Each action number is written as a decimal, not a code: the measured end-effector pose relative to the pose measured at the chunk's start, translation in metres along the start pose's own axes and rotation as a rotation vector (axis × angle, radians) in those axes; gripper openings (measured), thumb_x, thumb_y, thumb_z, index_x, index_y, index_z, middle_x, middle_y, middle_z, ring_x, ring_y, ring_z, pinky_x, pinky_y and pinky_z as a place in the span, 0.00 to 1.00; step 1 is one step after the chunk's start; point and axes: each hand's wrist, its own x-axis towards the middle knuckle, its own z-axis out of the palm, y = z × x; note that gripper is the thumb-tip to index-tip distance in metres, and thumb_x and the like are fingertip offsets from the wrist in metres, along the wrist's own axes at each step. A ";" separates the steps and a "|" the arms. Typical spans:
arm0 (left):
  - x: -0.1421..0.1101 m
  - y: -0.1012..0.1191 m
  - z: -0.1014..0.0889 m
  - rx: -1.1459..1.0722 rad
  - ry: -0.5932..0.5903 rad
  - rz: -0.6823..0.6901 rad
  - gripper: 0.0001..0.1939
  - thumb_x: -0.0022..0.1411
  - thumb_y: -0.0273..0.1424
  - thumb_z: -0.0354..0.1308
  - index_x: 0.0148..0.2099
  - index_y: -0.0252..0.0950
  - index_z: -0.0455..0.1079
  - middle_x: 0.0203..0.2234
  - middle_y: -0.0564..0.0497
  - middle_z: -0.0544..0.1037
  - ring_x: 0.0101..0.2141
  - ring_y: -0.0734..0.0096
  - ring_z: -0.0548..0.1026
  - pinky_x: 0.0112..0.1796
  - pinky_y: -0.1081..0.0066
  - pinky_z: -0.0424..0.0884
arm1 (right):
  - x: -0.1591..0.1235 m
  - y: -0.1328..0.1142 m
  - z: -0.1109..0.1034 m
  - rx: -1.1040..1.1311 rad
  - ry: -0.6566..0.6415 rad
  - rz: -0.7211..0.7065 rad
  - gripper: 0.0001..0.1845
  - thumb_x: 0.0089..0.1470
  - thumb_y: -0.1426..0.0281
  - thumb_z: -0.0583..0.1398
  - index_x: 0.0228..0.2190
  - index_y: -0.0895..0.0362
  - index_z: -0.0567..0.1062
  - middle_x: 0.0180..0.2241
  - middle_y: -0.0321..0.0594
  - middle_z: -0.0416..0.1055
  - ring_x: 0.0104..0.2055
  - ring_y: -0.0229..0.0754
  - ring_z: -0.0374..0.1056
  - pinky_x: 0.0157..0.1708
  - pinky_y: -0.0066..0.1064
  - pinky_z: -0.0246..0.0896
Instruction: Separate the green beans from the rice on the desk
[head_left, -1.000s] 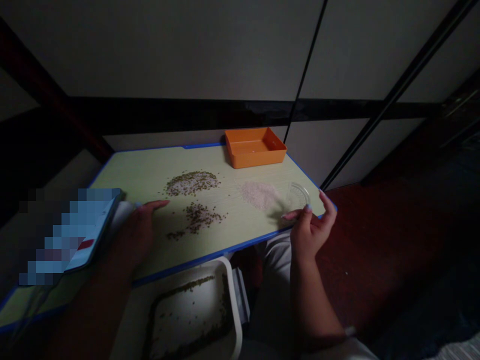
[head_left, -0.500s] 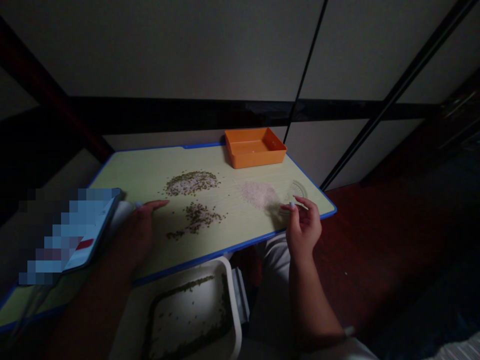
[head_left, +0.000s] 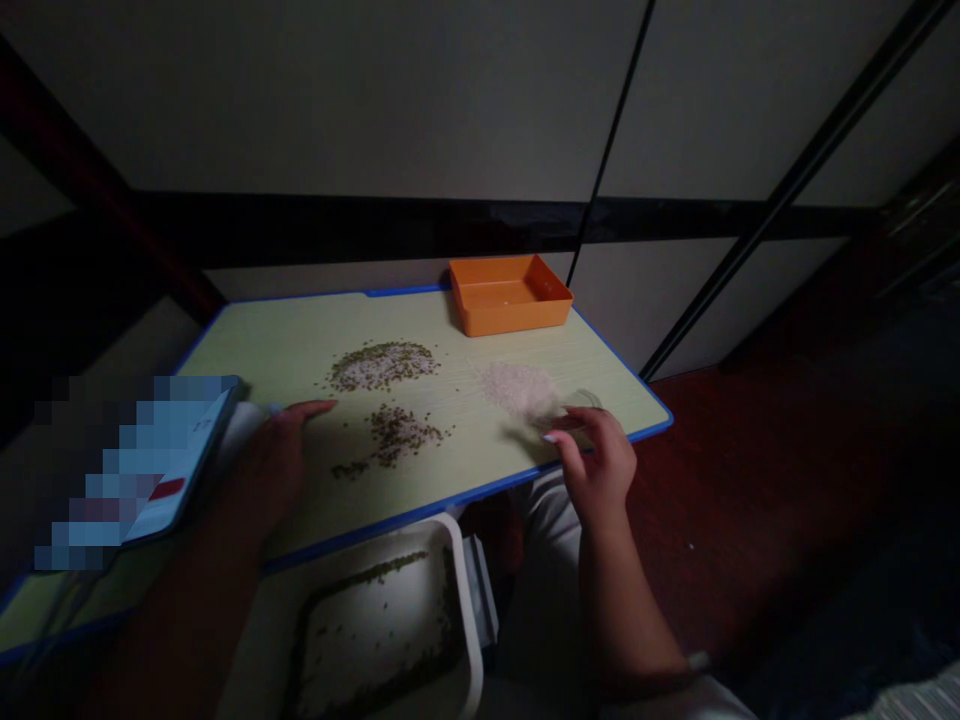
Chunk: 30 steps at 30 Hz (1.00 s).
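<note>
Your right hand (head_left: 606, 468) is by the pale grain pile (head_left: 517, 386), and your left hand (head_left: 276, 455) is beside the screen (head_left: 169, 465).

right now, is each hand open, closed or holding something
Left hand: forefinger extended; too dark to tell open or closed.
Right hand: curled by the clear plastic piece; whether it grips that cannot be told.

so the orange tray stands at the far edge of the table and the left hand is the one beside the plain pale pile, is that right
Not quite: the head view shows the right hand beside the plain pale pile. The orange tray does stand at the far edge of the table.
</note>
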 end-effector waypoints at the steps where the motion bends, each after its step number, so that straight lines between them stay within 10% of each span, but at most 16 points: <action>1: -0.001 0.002 -0.001 -0.002 -0.009 -0.022 0.30 0.64 0.37 0.28 0.55 0.37 0.68 0.50 0.44 0.73 0.54 0.53 0.69 0.54 0.47 0.64 | 0.001 -0.002 -0.002 -0.047 -0.016 -0.037 0.13 0.53 0.59 0.63 0.35 0.55 0.74 0.29 0.39 0.76 0.32 0.42 0.71 0.36 0.35 0.64; 30: 0.000 0.000 -0.001 -0.010 -0.036 -0.060 0.29 0.63 0.35 0.30 0.56 0.38 0.67 0.50 0.44 0.73 0.54 0.53 0.68 0.55 0.47 0.63 | 0.017 -0.015 0.014 -0.465 -0.277 -0.026 0.21 0.52 0.50 0.61 0.26 0.56 0.76 0.19 0.37 0.66 0.25 0.40 0.63 0.30 0.29 0.50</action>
